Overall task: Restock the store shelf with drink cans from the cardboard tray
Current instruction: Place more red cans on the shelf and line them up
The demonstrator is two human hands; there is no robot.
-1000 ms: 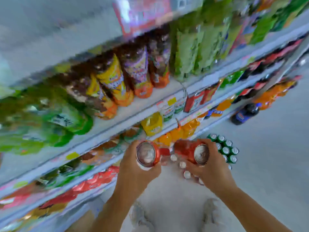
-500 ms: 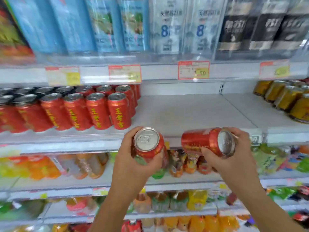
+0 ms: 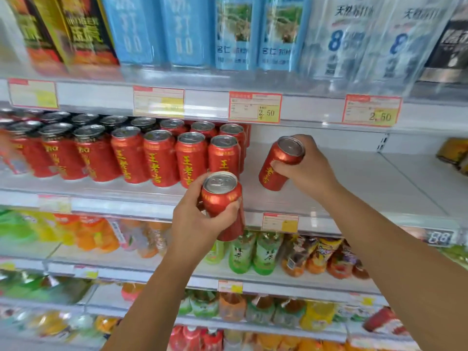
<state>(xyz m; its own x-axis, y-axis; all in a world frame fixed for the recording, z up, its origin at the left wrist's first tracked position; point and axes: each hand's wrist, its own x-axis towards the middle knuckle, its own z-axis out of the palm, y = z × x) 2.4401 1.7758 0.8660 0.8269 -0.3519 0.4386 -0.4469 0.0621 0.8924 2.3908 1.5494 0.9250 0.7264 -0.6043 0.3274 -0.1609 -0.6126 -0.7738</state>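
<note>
Right hand (image 3: 307,171): the fingers and thumb are wrapped around the upper half of a red can (image 3: 274,171), gripping it from the 3 o'clock side. This can is tilted, with its silver top leaning toward 1 o'clock and its base toward 7 o'clock. It sits over the bare white part of the shelf (image 3: 354,183). Whether the base touches the shelf surface cannot be told.

Left hand (image 3: 197,224): the fingers are curled around a second red can (image 3: 222,201), with the thumb across its front just below the rim. This can is near upright, with its pull-tab top facing the camera. It is held in front of the shelf's front rail, at 7 o'clock from the first can and apart from it.

Shelf stock: at 9 o'clock from both hands stands a block of matching red cans (image 3: 159,158) with yellow lettering, several rows deep. The nearest stocked can is just beside the left-hand can, at its 12 o'clock. At 3 o'clock, at the far end of the shelf, stand yellow cans (image 3: 453,152), well apart from the hands.

Surroundings: a price label (image 3: 279,222) is fixed to the front rail at 6 o'clock from the right hand. The rail above, at 12 o'clock, carries further price tags (image 3: 254,107), two of them reading 2.50. Above these stand blue and clear packs (image 3: 235,31). The shelf below, at 6 o'clock, holds green bottles (image 3: 253,252) and other drinks, blurred.
</note>
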